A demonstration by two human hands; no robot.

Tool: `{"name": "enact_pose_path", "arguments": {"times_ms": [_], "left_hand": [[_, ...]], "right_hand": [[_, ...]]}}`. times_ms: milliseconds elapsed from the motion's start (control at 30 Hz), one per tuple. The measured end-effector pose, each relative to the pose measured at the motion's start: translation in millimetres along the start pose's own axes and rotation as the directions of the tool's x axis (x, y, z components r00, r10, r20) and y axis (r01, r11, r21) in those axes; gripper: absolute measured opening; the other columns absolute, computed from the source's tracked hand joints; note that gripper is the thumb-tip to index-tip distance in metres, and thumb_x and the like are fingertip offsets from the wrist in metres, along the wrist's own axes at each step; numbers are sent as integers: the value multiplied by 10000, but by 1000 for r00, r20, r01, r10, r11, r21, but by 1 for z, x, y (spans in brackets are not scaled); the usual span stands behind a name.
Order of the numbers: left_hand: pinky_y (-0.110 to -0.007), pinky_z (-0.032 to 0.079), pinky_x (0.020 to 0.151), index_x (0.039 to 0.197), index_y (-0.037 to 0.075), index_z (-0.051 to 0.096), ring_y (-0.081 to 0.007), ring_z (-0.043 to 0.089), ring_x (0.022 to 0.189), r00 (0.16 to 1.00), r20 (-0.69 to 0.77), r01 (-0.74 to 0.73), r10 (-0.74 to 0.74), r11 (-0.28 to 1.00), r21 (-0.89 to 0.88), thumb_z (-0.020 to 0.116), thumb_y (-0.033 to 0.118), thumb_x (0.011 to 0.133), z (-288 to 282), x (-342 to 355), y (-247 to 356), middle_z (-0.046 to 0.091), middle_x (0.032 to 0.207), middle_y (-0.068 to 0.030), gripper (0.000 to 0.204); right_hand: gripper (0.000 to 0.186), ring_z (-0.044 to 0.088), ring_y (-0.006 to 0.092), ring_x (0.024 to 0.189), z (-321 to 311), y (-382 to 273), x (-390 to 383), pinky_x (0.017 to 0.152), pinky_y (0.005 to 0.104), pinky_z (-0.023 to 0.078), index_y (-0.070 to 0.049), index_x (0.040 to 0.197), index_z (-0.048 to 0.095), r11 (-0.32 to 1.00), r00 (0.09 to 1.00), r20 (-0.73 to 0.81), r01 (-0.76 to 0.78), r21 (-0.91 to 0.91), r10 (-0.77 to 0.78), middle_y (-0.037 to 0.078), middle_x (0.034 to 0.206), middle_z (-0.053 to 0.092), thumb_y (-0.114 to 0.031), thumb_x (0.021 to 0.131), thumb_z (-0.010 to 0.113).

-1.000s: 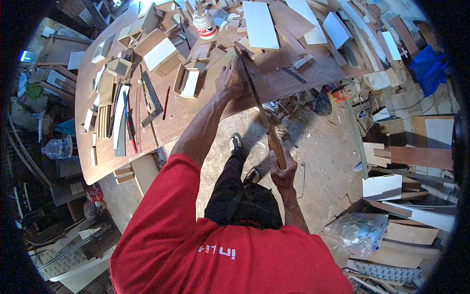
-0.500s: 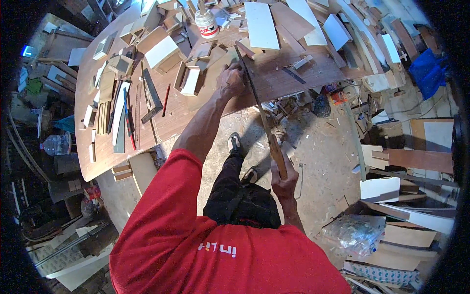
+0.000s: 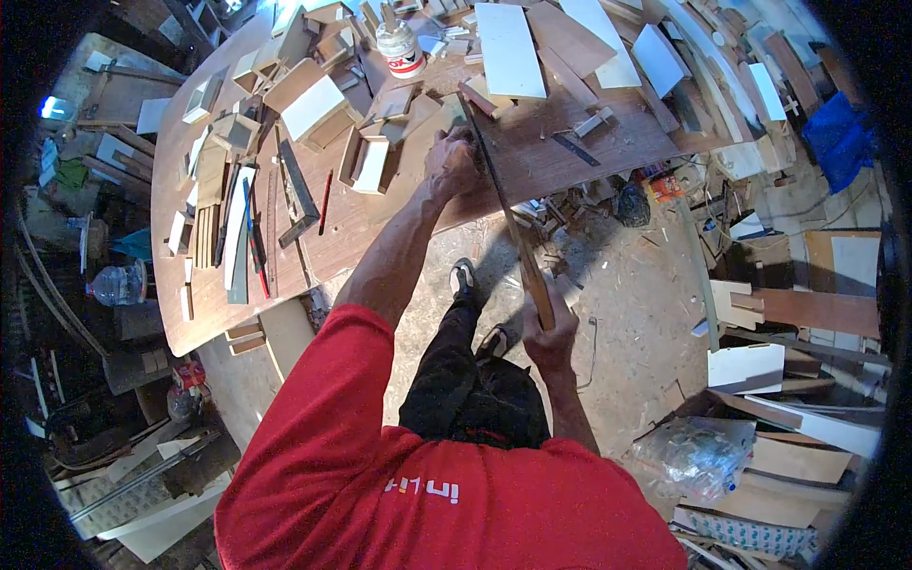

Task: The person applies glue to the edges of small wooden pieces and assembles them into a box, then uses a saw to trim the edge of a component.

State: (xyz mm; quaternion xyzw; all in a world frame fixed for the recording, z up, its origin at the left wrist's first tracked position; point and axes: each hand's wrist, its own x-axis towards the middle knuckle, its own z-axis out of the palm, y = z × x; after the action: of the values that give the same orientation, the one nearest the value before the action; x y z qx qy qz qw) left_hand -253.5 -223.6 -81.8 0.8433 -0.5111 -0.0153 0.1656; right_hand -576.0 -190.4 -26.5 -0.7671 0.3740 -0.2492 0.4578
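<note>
In my right hand (image 3: pixel 552 334) is the wooden handle of a long, narrow saw (image 3: pixel 510 214), seen almost edge-on. Its dark blade slants forward and left, crossing the near edge of the wooden table (image 3: pixel 380 223). My left hand (image 3: pixel 452 163) rests at that edge, close against the left side of the blade, its fingers curled and pressing down. Whatever lies beneath those fingers is mostly hidden. A thin tan board (image 3: pixel 429 119) shows just beyond them. Left of this hand stands a small open wooden box (image 3: pixel 366 160) with a white panel.
A white glue tub (image 3: pixel 400 52) stands farther back among wood offcuts. White boards (image 3: pixel 511 52) lie at the far right. A red pencil (image 3: pixel 325 202) and a metal square (image 3: pixel 297 195) are on the left. Scraps litter the floor under the table; a plastic bag (image 3: pixel 698 456) lies right.
My right hand has moved slightly forward with the saw handle. My left hand keeps its place beside the blade. The whole view has shifted a little.
</note>
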Motion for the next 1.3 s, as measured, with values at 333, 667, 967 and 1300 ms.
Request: {"name": "enact_pose_path", "arguments": {"times_ms": [333, 667, 967, 1300], "left_hand": [[-432, 441, 895, 977, 102, 678, -343, 588, 972, 1000, 18, 12, -12, 1000, -1, 653, 173, 702, -5, -4, -2, 660, 1007, -116, 286], [-445, 477, 816, 956, 100, 673, -366, 538, 937, 994, -65, 76, -88, 981, -178, 647, 131, 686, -9, -7, 0, 648, 937, -126, 273], [-437, 494, 803, 956, 86, 669, -370, 542, 973, 997, 32, 73, -71, 996, -56, 634, 139, 702, 8, -1, -16, 626, 1048, -125, 262], [-467, 516, 845, 972, 98, 709, -368, 515, 1061, 984, 86, 162, -155, 983, -84, 616, 121, 744, -6, -7, -13, 548, 1200, -97, 248]], "right_hand": [[392, 693, 286, 855, -10, 6, -28, 726, 357, 543, 9, 1223, 546, 998, 998, 37, -57, 33, 56, 220, 992, 665, -133, 861, 597], [378, 684, 237, 855, -4, -1, -36, 738, 324, 519, 38, 1223, 557, 990, 997, -28, -65, 125, 69, 206, 968, 678, -102, 873, 588], [409, 697, 327, 828, 0, 17, -42, 701, 347, 548, 27, 1226, 535, 996, 997, -30, 74, 41, -73, 210, 1004, 670, -166, 873, 605], [440, 698, 298, 785, 10, 15, -27, 673, 367, 543, -2, 1277, 525, 997, 997, -1, 78, -18, -78, 213, 996, 669, -184, 882, 588]]}}
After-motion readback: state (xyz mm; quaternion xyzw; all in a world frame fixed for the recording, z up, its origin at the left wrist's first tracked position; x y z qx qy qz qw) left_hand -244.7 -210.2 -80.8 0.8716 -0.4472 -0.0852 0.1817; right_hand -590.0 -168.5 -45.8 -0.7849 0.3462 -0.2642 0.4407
